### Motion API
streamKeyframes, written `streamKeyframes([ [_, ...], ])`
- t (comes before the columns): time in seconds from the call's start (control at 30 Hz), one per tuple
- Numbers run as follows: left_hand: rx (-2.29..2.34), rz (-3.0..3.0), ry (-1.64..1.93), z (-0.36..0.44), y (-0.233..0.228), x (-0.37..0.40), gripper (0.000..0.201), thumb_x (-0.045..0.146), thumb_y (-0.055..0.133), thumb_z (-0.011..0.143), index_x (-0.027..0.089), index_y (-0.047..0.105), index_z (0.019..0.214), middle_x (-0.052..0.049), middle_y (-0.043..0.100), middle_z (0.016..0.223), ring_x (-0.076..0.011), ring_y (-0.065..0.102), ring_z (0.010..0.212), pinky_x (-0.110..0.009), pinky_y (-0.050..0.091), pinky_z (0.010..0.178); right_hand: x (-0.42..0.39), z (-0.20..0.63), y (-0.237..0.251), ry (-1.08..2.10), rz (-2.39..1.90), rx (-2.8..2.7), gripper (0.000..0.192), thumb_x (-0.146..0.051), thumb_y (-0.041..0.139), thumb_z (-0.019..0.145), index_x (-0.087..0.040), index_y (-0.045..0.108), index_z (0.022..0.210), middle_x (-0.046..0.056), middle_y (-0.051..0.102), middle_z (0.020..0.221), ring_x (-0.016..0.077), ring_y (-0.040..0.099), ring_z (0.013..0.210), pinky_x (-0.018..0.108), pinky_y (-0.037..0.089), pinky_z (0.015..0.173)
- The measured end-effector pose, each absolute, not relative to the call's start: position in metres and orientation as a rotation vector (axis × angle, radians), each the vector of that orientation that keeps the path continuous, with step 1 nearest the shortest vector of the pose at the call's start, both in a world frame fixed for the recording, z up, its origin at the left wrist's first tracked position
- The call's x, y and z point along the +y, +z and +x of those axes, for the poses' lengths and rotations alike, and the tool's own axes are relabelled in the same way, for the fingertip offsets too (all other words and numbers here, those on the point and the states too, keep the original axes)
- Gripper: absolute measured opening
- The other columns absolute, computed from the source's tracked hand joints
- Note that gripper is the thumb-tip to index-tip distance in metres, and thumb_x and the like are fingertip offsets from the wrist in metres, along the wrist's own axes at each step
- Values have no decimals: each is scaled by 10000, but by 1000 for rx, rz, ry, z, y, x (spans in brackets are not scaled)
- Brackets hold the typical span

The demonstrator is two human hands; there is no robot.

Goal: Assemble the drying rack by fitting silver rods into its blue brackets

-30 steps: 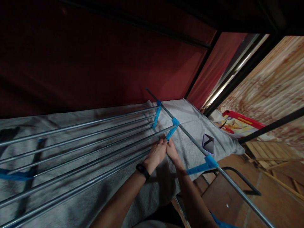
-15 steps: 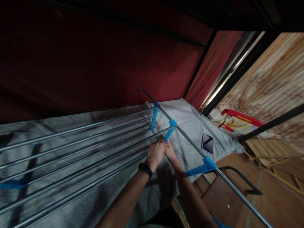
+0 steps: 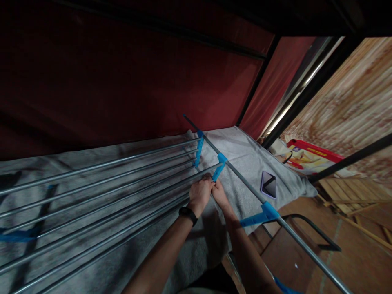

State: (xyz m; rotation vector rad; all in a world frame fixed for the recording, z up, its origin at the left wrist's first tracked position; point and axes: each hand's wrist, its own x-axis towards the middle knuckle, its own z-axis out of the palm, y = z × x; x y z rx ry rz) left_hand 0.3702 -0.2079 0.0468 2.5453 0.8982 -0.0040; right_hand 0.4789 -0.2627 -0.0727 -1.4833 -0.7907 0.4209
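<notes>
A rack of grey metal tubes (image 3: 122, 188) with blue plastic brackets lies on a bed-like surface under grey cloth. My left hand (image 3: 200, 192), a dark band on its wrist, is closed around the end of a lower tube beside the middle blue bracket (image 3: 218, 170). My right hand (image 3: 219, 192) is closed at the lower end of that same bracket, its fingers meeting the left ones. The fingertips and the joint between tube and bracket are mostly hidden. A long crossing tube (image 3: 245, 181) runs through the brackets; a further blue bracket (image 3: 260, 216) sits above my right forearm.
A phone (image 3: 268, 185) lies on the grey cloth (image 3: 239, 143) to the right. Beyond are a dark metal post (image 3: 330, 94), a red and yellow box (image 3: 312, 157), a brown chair (image 3: 288, 249) and wooden slats (image 3: 352, 196). Dark red cloth (image 3: 137, 90) hangs behind the rack.
Both hands stay at the middle bracket, with the left shifted very slightly left. Two lower tubes that lay close together now show a wider gap between them.
</notes>
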Motion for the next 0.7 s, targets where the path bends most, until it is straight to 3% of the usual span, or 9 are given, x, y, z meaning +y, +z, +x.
streamKeyframes([
  [0.4,871,2511,-1,368,41,-203,339,349,415,1079,251,618,1332,-120,777,1182,-272,750,1085,-379,555,907,-263,475,-75,385,-1488,-786,324,-321,524,818,-281,645,1116,57,717,1141,270,624,1113,444,474,1106],
  [0.7,871,2508,23,366,40,-200,335,305,433,1069,278,644,1327,-90,771,1262,-266,746,1123,-370,550,906,-255,468,-79,307,-1469,-743,283,-326,512,799,-235,632,1039,51,725,1031,232,651,979,432,527,1011],
])
